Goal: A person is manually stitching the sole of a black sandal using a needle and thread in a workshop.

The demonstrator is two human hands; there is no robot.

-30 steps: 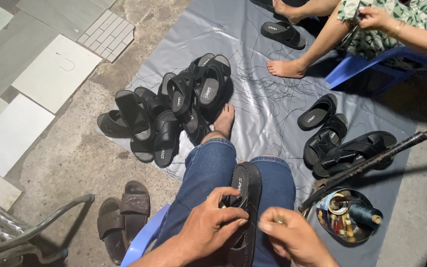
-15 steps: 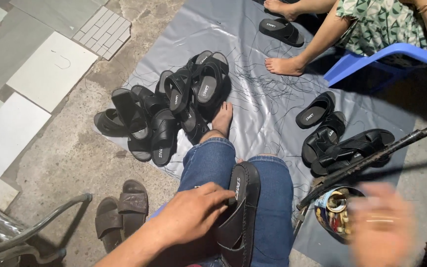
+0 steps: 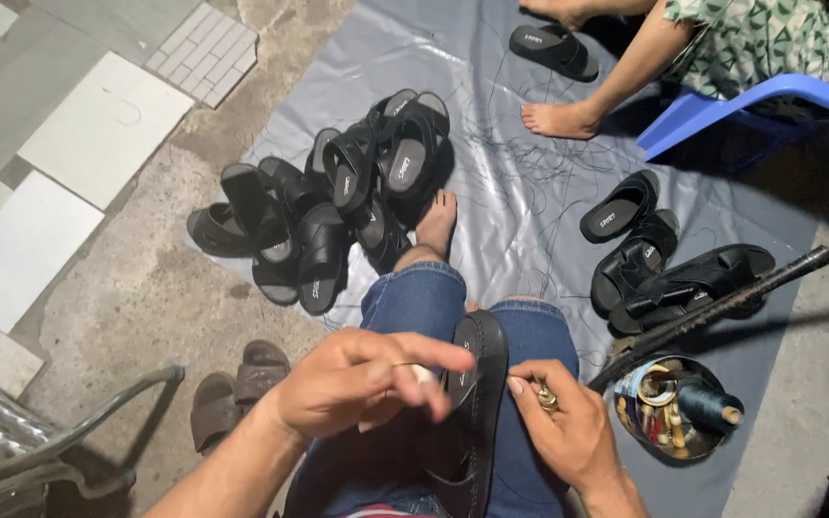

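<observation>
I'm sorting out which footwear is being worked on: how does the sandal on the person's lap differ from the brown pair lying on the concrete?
The lap sandal is black; the brown pair is dull brown. The lap sandal stands on edge across the jeans, with the left hand and right hand at it, while the brown pair lies flat on bare concrete, untouched. The lap sandal is single; the brown ones lie side by side. Both are open slip-on sandals.

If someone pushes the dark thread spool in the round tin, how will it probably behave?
The thread spool lies tilted on small parts in the round tin, so it would probably roll or shift easily. It looks small, likely light. Its wound thread may give some grip.
</observation>
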